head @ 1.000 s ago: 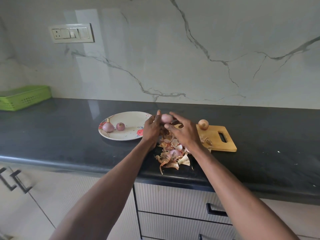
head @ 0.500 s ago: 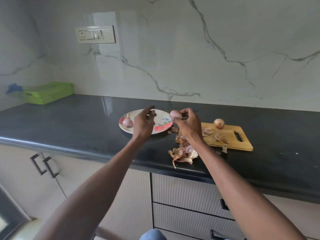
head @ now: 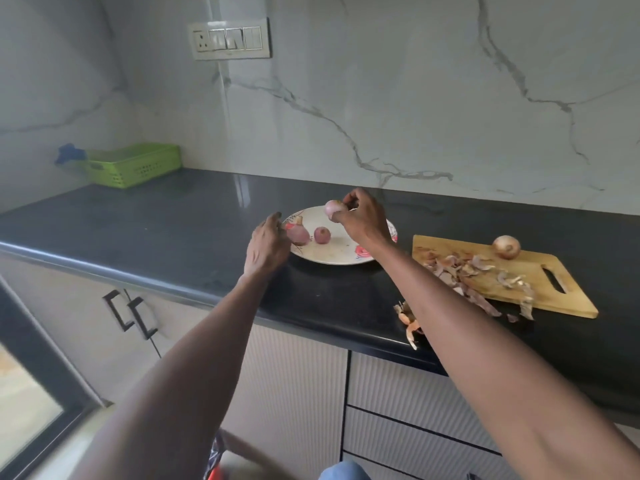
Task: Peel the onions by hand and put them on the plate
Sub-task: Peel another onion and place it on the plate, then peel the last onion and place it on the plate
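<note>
My right hand [head: 362, 218] pinches a peeled pinkish onion [head: 333, 208] above the far side of the white flowered plate [head: 332, 256]. Two peeled onions lie on the plate: a larger one [head: 298, 234] at its left and a small round one [head: 322, 235] near the middle. My left hand [head: 266, 245] hovers at the plate's left rim with loosely curled fingers, holding nothing. An unpeeled onion [head: 506, 247] sits on the wooden cutting board [head: 554, 292] to the right.
Onion skins [head: 464, 271] are strewn over the board and spill onto the black counter near its front edge [head: 408, 323]. A green basket [head: 133, 164] stands at the far left by the marble wall. Cabinet handles [head: 133, 315] are below the counter.
My right hand carried the peeled onion left, from above the skins to over the plate. My left hand let go of it and moved to the plate's left rim.
</note>
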The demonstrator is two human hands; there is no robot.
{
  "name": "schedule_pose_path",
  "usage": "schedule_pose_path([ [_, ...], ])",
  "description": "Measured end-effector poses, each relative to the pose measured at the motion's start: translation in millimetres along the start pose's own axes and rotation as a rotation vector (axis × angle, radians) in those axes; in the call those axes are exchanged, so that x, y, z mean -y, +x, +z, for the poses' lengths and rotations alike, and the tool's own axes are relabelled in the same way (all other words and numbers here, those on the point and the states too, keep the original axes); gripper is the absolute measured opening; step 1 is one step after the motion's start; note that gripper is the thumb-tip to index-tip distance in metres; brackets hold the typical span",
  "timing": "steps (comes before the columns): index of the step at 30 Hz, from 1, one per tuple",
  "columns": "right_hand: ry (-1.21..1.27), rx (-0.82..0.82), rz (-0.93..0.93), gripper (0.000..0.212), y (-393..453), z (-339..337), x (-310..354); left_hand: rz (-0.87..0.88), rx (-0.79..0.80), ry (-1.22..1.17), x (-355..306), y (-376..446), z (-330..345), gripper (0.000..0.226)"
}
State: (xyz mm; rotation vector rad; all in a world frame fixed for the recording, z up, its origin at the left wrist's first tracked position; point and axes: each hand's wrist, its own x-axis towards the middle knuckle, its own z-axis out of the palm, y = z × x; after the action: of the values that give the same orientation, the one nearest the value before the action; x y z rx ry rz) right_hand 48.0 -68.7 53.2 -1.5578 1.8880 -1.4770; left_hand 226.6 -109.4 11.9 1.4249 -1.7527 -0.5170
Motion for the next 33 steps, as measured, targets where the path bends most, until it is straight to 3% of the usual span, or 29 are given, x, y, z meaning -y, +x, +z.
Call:
schedule_pose_path([
  [12,-0.273,0.282,0.043,0.018,44.5,61.3,-6.2,0.026,-0.003,0.129,5.9,8.3,8.7,0.034],
  [16,-0.231,0.247,0.056,0.013,44.9,59.4,-10.5,0.029,-0.008,0.146,4.5,6.5,8.2,0.032],
  [22,-0.205,0.158,0.025,0.035,38.0,43.3,-8.1,0.135,-0.028,0.234,-0.7,-0.8,7.0,0.042],
  [29,-0.158,0.028,-0.159,0.021,-13.0,-11.0,-2.5,0.349,-0.177,0.240,-5.2,-14.0,5.5,0.039],
  [33,-0.118,-0.109,-0.252,0.017,-42.7,-72.2,-10.0,0.401,-0.280,0.061,-16.5,-38.9,14.3,0.035],
])
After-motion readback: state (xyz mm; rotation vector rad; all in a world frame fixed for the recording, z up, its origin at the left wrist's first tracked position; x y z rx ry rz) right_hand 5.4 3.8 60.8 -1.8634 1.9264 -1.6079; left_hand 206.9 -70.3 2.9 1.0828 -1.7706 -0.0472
